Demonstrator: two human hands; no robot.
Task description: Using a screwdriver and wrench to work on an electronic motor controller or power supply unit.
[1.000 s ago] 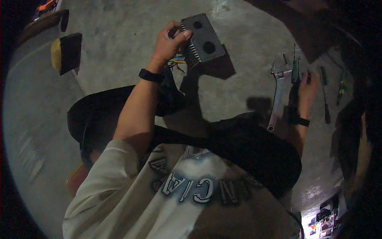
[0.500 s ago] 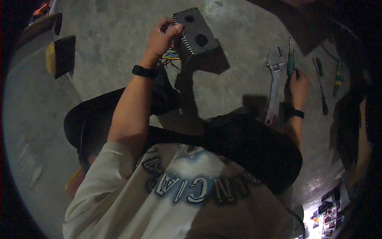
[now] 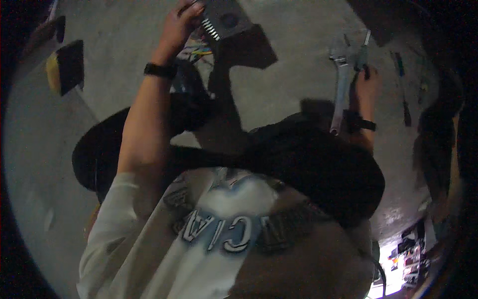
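**Dark box (image 3: 219,9) cut off at the top; one grip unclear**

Left hand (image 3: 176,29) pinches the box by its left edge, thumb over it; the other fingers are partly hidden, and the box's far part lies outside the view. Visible: one round dark hole, a row of pale teeth along the edge. Coloured wires (image 3: 201,51) just below, blurred; cannot tell whether they join the box. Right hand (image 3: 367,83) at the lower end of a green-handled tool (image 3: 362,56), fingers bent; cannot tell whether they close on it. Adjustable wrench (image 3: 341,89) just to its left, head blurred. Long thin tool (image 3: 403,92) farther right, dim.
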